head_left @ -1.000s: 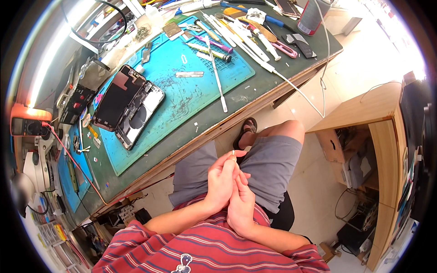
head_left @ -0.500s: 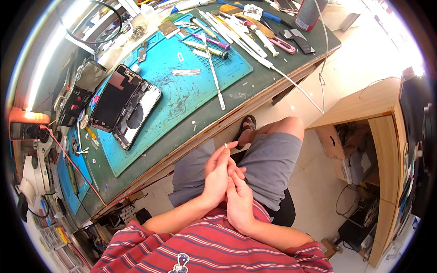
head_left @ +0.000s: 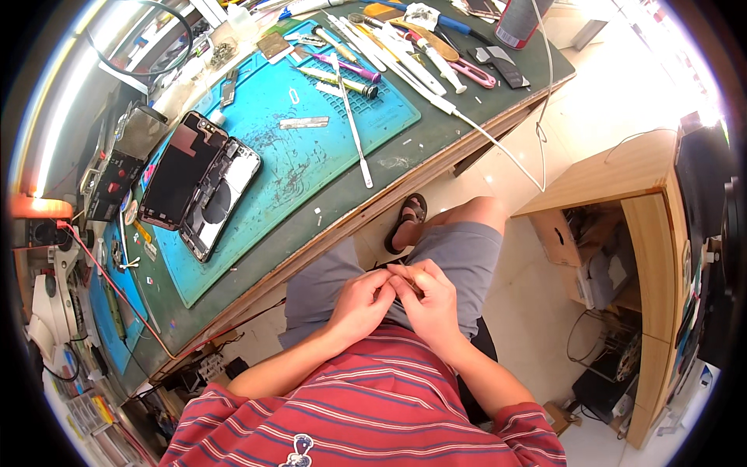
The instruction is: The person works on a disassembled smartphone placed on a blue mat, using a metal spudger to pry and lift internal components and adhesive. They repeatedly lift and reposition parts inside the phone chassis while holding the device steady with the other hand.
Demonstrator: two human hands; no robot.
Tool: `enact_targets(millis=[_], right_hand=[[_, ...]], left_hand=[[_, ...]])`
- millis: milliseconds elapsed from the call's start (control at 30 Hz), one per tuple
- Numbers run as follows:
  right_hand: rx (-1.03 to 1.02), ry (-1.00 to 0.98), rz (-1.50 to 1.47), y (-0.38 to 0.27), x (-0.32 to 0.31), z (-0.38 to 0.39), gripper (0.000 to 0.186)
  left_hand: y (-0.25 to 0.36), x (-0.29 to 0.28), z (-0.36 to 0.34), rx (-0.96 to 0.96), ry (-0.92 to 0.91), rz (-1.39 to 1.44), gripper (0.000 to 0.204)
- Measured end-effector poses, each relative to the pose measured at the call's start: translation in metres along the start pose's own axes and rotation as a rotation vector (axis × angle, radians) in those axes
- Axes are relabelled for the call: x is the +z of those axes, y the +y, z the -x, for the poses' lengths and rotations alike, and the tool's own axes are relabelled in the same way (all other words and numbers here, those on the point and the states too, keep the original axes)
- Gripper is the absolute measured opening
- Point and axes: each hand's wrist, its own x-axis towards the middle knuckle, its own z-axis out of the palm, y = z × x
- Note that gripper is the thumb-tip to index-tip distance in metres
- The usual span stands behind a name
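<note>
Above my lap, my left hand (head_left: 359,305) and my right hand (head_left: 433,305) meet at the fingertips. The fingers of both are curled and pinched together; whatever they hold, if anything, is too small or hidden to make out. Away from them on the workbench lies an opened smartphone. Its dark screen panel (head_left: 180,173) is folded to the left of the phone body (head_left: 221,201), whose inner parts show. Neither hand touches the phone or the bench. A slim white-tipped metal tool (head_left: 354,124) lies at the mat's right edge.
A blue repair mat (head_left: 272,167) covers part of the green bench (head_left: 327,204). Screwdrivers (head_left: 338,82), a pink-handled tool (head_left: 475,74) and other hand tools crowd the far side. A white cable (head_left: 506,148) hangs over the bench edge. A wooden cabinet (head_left: 657,233) stands at right.
My hands have drawn closer to my body and parted from their overlapping clasp into a fingertip-to-fingertip pinch. A small whitish bit at my left fingertips earlier no longer shows. The view has shifted slightly.
</note>
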Motion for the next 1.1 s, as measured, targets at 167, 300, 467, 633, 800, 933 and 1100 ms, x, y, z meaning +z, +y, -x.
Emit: enact_targets(millis=[167,300,467,633,800,933,1100], right_hand=[[-0.120,0.017,0.309,0.021,0.012,-0.003,0.013],[0.432,-0.008,0.091,0.089,0.026,-0.021,0.033],[1.201,-0.069,-0.746,0.165,0.029,-0.084,0.042],[1.122,-0.049,-0.658,0.264,0.014,-0.201,0.016],[0.971,-0.028,-0.305,0.271,-0.001,-0.235,0.013],[0.639,-0.336,0.292,0.270,0.009,-0.187,0.016],[0.099,-0.914,0.554,0.165,-0.006,-0.110,0.024]], left_hand=[[-0.022,0.010,-0.004,-0.171,-0.102,0.567,0.030],[-0.035,0.007,-0.007,-0.142,-0.165,0.385,0.037],[-0.039,-0.017,0.022,0.054,-0.018,0.119,0.038],[-0.023,-0.060,0.072,0.149,0.033,0.003,0.042],[-0.019,-0.083,0.114,0.477,0.376,-0.143,0.045],[-0.006,-0.127,0.116,0.797,0.653,-0.207,0.033],[0.000,-0.186,0.118,0.645,0.893,-0.398,0.035]])
